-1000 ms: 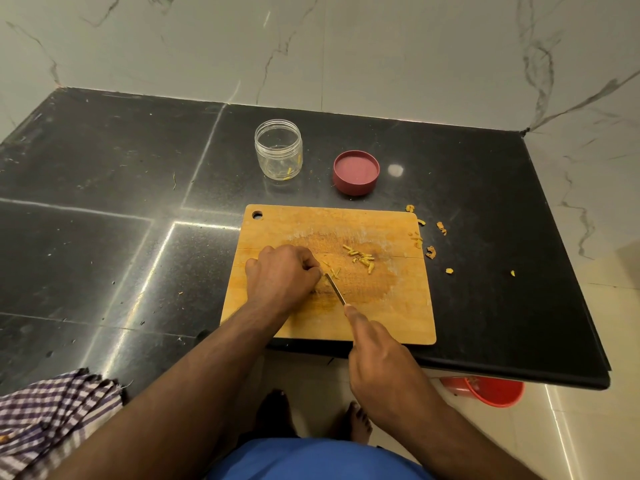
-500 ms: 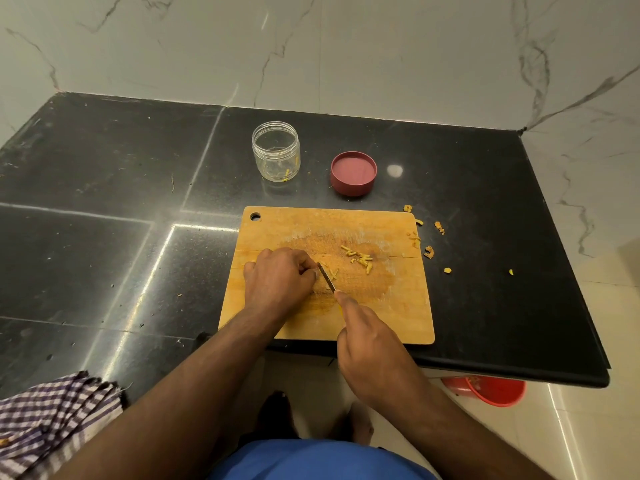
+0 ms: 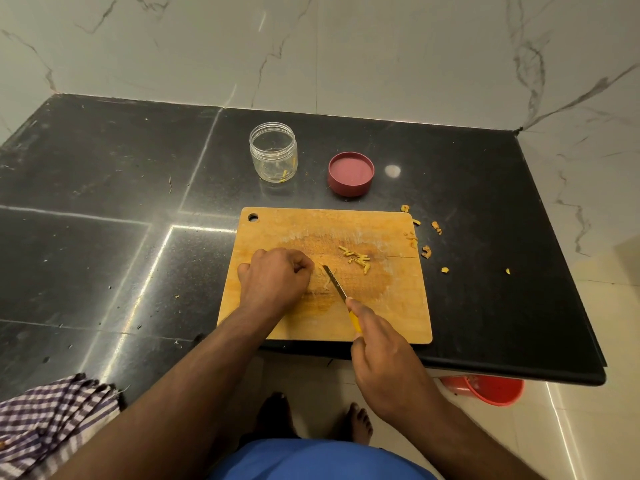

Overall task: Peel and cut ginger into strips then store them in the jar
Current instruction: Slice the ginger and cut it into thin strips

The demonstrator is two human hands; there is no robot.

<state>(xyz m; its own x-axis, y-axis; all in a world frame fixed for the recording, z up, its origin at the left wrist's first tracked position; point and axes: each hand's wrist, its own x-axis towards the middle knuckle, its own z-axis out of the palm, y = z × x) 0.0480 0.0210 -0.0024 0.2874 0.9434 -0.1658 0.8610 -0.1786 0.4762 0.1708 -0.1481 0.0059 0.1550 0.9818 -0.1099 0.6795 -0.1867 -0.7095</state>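
Head view: left hand hides ginger.

Dim, warm light; countertop glare

Both hands with curled fingers

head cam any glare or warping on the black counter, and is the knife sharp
Head view: ceiling light glares as a white spot on the counter beside the red lid; streaks shine along its seams; wide-angle bends the counter edges; the knife blade and cutting board look sharp.
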